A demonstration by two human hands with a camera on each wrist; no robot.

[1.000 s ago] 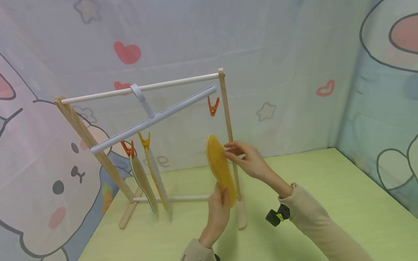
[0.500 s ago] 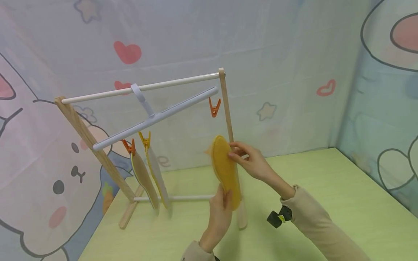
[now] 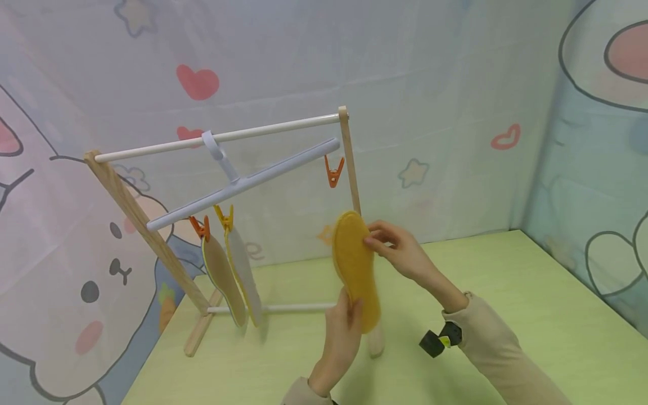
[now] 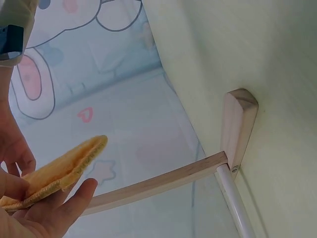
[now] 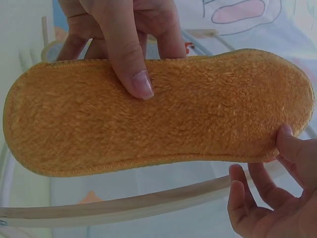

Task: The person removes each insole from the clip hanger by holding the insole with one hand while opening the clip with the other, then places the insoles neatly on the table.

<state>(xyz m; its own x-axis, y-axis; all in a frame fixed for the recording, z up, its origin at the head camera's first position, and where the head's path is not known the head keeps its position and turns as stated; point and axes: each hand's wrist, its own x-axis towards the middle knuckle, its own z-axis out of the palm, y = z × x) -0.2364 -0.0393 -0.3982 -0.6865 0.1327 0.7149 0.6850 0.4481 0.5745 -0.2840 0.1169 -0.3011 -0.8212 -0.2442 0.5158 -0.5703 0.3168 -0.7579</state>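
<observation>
Left hand [image 3: 342, 334] gripped the long, rounded, fuzzy yellow insole [image 3: 352, 259] in its lower half; right hand [image 3: 402, 253] pinched its upper edge.

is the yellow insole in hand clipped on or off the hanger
Off: left hand and right hand hold the yellow insole, apart from the orange clip above.

Hanger [image 3: 248, 182] on rail [image 3: 258, 131] — held insole [image 3: 354, 264] before right post [image 3: 350, 163].
</observation>
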